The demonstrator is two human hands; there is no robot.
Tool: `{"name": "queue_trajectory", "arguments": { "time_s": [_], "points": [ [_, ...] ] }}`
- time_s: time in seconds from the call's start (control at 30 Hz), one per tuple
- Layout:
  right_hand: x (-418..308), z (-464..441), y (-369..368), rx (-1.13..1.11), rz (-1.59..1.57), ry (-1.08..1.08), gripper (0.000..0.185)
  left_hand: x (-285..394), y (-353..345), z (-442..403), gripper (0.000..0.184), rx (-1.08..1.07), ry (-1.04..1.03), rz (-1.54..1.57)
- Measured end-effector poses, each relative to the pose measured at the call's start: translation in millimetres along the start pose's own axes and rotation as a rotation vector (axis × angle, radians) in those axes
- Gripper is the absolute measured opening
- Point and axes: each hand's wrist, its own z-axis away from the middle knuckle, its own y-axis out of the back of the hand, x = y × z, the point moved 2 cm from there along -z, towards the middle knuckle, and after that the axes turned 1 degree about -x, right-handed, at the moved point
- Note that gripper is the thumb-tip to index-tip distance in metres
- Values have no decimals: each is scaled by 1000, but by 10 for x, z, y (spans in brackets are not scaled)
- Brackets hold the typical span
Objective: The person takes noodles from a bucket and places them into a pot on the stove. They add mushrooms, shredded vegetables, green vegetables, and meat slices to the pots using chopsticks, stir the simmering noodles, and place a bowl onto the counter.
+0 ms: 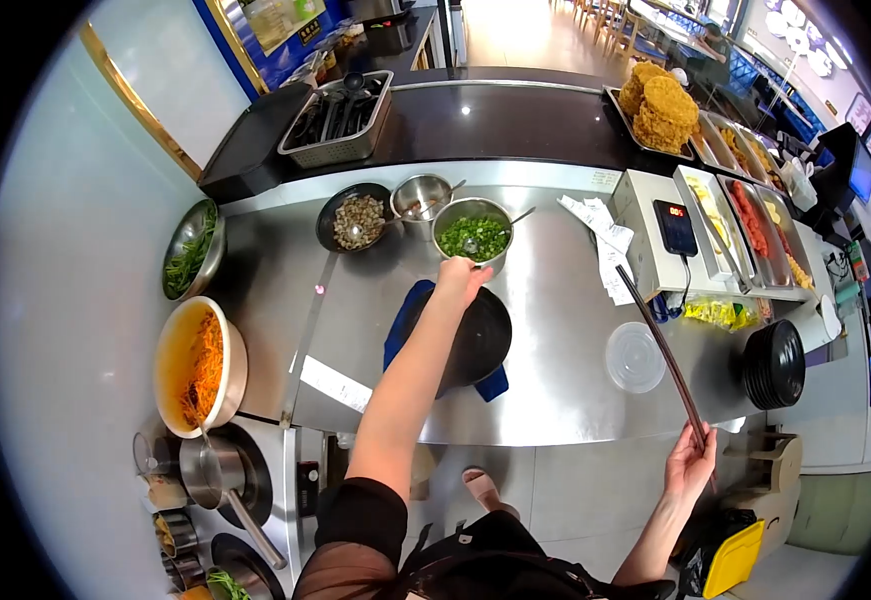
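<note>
My left hand [462,276] is at the near rim of a metal bowl of chopped scallions [475,232], its fingers closed on the edge. A spoon stands in that bowl. Under my left forearm, a black bowl [485,335] sits on a folded blue cloth [493,386], partly hidden by the arm. In my right hand [688,465], past the counter's front edge, is a pair of long dark chopsticks [667,355], pointing up and away over the counter. A round clear plastic lid [635,357] lies just left of the chopsticks.
Behind stand a black bowl of chopped brown filling [358,222] and a metal pot [420,190] with a spoon. At left are greens [192,250], shredded carrot [205,370] and a saucepan [213,470]. Paper slips [603,240], stacked black bowls [775,365] and food trays [755,225] occupy the right.
</note>
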Motion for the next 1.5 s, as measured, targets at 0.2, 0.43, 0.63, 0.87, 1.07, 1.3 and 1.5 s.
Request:
{"name": "queue_trajectory", "arguments": {
  "time_s": [0.2, 0.43, 0.63, 0.87, 1.07, 1.3, 1.5],
  "points": [
    [-193, 42, 244, 53, 3, 12, 21, -212, -27, -685, 45, -5, -68, 181],
    [-22, 163, 186, 17, 29, -83, 20, -8, -165, -312, 43, 126, -179, 64],
    [613, 128, -212, 6, 44, -230, 21, 101, 410, 1917, 16, -94, -629, -462],
    [2222, 593, -1076, -296, 164, -749, 23, -1020, 2626, 4865, 22, 439, -100, -876],
    [3138, 2065, -1662, -562, 117, -1014, 24, -1282, 3295, 6761, 16, 855, -297, -885],
    [3523, 4191, -1257, -684, 291, -1470, 23, -1541, 3289, 7747, 18, 1273, -451, -583],
    [3478, 5758, -841, -1220, 417, -1384, 24, -1237, 3149, 8839, 16, 1496, -755, -969]
  ]
}}
